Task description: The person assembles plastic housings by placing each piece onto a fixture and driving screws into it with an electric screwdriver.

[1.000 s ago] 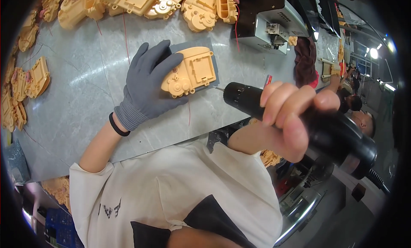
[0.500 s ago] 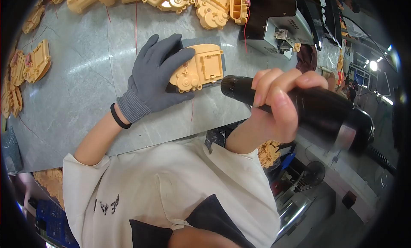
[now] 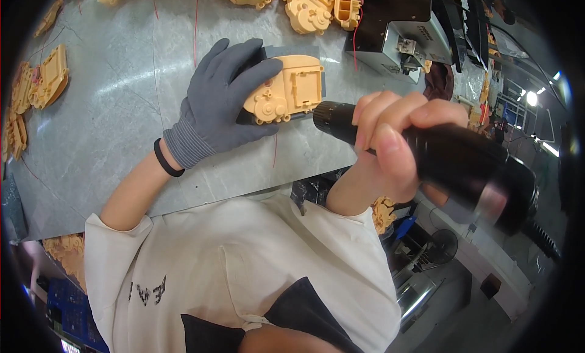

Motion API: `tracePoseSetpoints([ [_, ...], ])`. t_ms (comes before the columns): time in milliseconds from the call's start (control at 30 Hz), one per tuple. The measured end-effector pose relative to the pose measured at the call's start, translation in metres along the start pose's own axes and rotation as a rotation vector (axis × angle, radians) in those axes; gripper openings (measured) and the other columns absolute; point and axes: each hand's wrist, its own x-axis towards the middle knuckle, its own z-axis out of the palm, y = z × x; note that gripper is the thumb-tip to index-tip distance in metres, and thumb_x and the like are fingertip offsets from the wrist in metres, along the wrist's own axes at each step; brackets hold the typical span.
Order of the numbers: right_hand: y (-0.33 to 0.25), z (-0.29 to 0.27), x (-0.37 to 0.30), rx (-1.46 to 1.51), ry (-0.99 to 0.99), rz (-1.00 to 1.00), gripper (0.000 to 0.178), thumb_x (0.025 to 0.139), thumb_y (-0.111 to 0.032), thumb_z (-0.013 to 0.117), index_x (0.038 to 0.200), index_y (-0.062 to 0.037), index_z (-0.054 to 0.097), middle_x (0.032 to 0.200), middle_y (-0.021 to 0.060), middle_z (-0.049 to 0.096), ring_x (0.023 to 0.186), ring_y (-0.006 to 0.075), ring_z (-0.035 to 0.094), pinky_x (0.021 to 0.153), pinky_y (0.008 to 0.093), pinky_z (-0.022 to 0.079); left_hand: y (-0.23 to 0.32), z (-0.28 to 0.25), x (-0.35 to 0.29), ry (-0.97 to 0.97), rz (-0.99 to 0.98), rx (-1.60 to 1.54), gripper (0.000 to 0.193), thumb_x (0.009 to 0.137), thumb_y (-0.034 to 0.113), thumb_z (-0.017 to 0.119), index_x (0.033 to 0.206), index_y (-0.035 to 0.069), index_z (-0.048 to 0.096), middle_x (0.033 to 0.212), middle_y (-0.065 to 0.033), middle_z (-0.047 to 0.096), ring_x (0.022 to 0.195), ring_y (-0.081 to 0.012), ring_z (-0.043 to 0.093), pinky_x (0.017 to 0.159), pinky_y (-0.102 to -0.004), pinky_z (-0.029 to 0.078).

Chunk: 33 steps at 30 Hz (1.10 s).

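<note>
My left hand [image 3: 222,100], in a grey knitted glove, grips the left side of a pale yellow plastic housing [image 3: 277,100], thumb over its top edge region and fingers around it. Moulded round bosses and a square recessed frame show on the housing's face. Under and behind it lies a dark grey block [image 3: 304,51]. Bare, my right hand [image 3: 396,134] wraps around a thick black electric screwdriver [image 3: 463,164] with a cord at its rear. Its ribbed nose points left, at the lower right corner of the housing; whether a bit touches it I cannot tell.
More yellow housings [image 3: 308,9] line the table's far edge, and others [image 3: 49,79] lie at the left. A black and silver machine [image 3: 402,39] stands at the far right. Thin red wires [image 3: 196,30] lie on the grey table [image 3: 116,109]. Below right is a fan [image 3: 440,246].
The whole view has shifted slightly. The screwdriver's nose is a little closer to the housing's lower right corner; both grips stay the same.
</note>
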Motion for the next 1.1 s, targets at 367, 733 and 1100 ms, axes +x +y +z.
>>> tracePoseSetpoints([
  [367, -0.011, -0.12, 0.053, -0.094, 0.63, -0.264, 0.038, 0.065, 0.003, 0.055, 0.102, -0.0024, 0.048, 0.064, 0.0068, 0.05, 0.048, 0.0178, 0.049, 0.056, 0.033, 0.045, -0.001, 0.0, -0.002, -0.042, -0.022, 0.043, 0.083, 0.056, 0.034, 0.08, 0.123, 0.001, 0.044, 0.117, -0.0154, 0.052, 0.11, -0.0341, 0.049, 0.101, -0.0509, 0.032],
  [733, -0.013, -0.058, 0.007, 0.091, 0.215, -0.081, 0.041, 0.072, 0.0, 0.053, 0.11, -0.0024, 0.04, 0.062, 0.008, 0.048, 0.051, 0.0205, 0.05, 0.059, 0.0373, 0.043, 0.001, 0.0, 0.003, -0.067, -0.057, 0.071, 0.08, 0.054, 0.033, 0.08, 0.122, 0.007, 0.047, 0.112, -0.0086, 0.055, 0.109, -0.0254, 0.049, 0.102, -0.0476, 0.033],
  [1100, -0.01, 0.007, -0.004, 0.103, -0.248, -0.041, 0.047, 0.072, 0.011, 0.057, 0.109, -0.0064, 0.035, 0.072, 0.0101, 0.053, 0.055, 0.0209, 0.054, 0.052, 0.0338, 0.045, -0.005, -0.003, -0.004, -0.039, -0.013, -0.007, 0.083, 0.055, 0.034, 0.079, 0.127, 0.012, 0.045, 0.106, -0.01, 0.056, 0.107, -0.0289, 0.049, 0.101, -0.0483, 0.033],
])
